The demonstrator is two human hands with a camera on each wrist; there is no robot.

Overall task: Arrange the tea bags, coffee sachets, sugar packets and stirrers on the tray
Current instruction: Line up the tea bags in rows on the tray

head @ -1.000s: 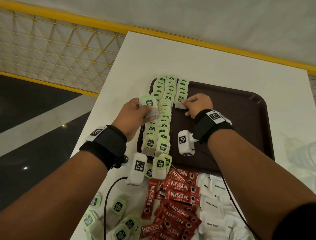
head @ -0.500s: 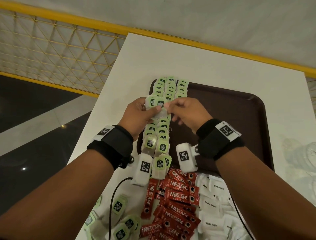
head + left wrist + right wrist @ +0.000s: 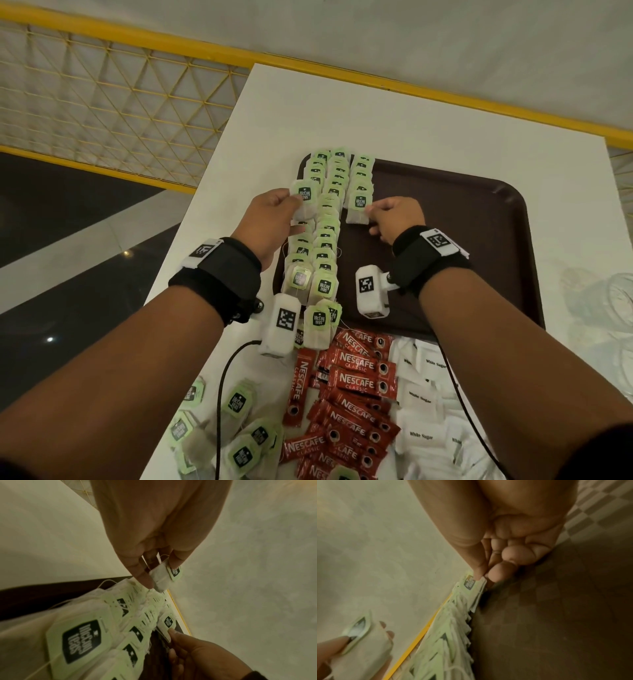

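Note:
A dark brown tray (image 3: 479, 219) lies on the white table. Three rows of green-tagged tea bags (image 3: 325, 240) run along its left side. My left hand (image 3: 274, 219) pinches one tea bag (image 3: 304, 202) above the left row; the left wrist view shows that bag (image 3: 163, 576) between thumb and fingers. My right hand (image 3: 394, 219) pinches the edge of a tea bag (image 3: 358, 207) at the near end of the short right row, which the right wrist view shows as a tea bag (image 3: 471, 586) at my fingertips. No stirrers are in view.
Loose tea bags (image 3: 239, 428) lie at the table's near left. Red coffee sachets (image 3: 352, 394) are piled in the near middle, white sugar packets (image 3: 424, 411) to their right. A yellow railing (image 3: 445, 99) and mesh fence (image 3: 102, 102) stand beyond the table.
Half a second ago both hands met over the middle row around a tea bag. Since then my right hand has carried a bag to the right row, and my left keeps one at the left.

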